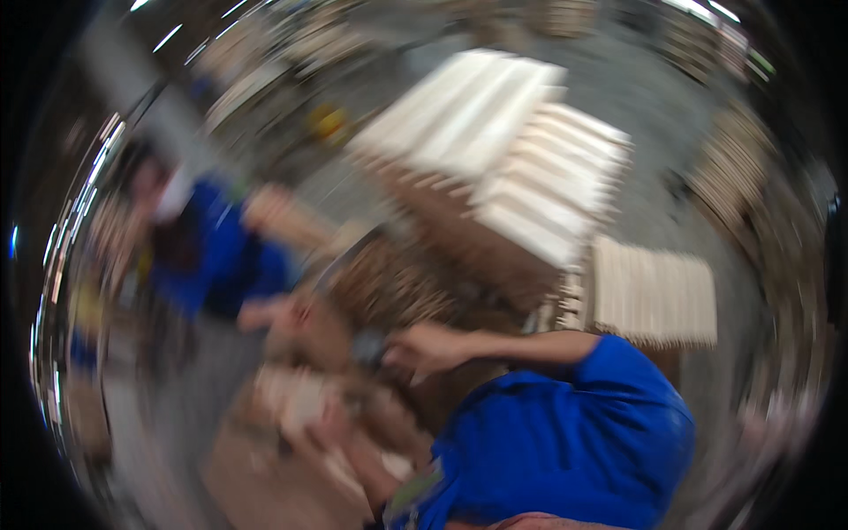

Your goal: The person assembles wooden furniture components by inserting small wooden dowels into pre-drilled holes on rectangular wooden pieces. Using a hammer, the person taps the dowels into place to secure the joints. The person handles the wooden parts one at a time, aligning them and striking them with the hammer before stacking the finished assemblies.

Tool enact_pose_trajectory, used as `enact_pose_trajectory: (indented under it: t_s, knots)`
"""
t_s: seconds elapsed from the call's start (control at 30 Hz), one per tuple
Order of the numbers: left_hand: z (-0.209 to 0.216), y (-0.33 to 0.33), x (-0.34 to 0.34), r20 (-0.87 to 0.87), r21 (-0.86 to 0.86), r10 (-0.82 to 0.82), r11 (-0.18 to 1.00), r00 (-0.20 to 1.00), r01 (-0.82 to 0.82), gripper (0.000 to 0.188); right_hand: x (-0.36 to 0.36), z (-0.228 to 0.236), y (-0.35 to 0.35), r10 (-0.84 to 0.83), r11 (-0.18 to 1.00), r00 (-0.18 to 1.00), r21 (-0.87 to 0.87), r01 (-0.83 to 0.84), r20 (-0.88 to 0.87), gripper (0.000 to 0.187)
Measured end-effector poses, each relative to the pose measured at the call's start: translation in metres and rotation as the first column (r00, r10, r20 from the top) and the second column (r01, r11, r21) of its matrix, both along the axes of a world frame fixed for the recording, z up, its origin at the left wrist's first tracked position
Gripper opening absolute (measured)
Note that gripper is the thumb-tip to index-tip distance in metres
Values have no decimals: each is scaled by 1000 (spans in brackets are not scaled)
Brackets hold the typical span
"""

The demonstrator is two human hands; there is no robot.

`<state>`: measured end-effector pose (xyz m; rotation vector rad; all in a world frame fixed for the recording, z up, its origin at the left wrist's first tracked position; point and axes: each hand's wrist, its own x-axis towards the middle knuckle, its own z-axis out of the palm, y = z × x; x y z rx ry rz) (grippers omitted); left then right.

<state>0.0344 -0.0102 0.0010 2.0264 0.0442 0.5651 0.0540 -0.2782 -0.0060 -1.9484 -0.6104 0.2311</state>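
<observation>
Strong motion blur covers the whole head view. My right hand (pixel 426 350) reaches across from the right, beside a small grey object (pixel 369 346) that I cannot make out. Whether the hand touches it is not clear. My left hand (pixel 334 426) is low over a brown surface (pixel 256 468), close to some pale, wood-coloured pieces (pixel 296 393). Its fingers are smeared, so a grip on a piece cannot be told. Beyond my right hand lies a heap of small brown pieces (pixel 389 278) inside a dark curved rim.
A co-worker in a blue shirt (pixel 221 252) stands at the left, one hand (pixel 278 314) near the brown surface. Tall stacks of pale boards (pixel 468 106) rise ahead, with a lower stack (pixel 654 291) at the right. A grey post (pixel 141 79) stands at upper left.
</observation>
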Motion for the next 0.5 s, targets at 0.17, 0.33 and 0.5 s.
enact_pose_trajectory:
  t_s: [0.17, 0.33, 0.5]
  knots:
    - [-35, 3, -5, 3, -178, 118, 977, 993, -115, 50, -6, 101, 15, -9, 989, 993, 146, -9, 116, 24]
    - [-22, 4, -7, 151, -296, 57, 955, 987, -10, 77, -4, 190, 37, -31, 985, 952, 172, -22, 304, 27]
    - [-17, 8, -10, 142, -378, -10, 924, 990, 63, 77, 15, 253, 58, -152, 926, 874, 376, -37, 461, 30]
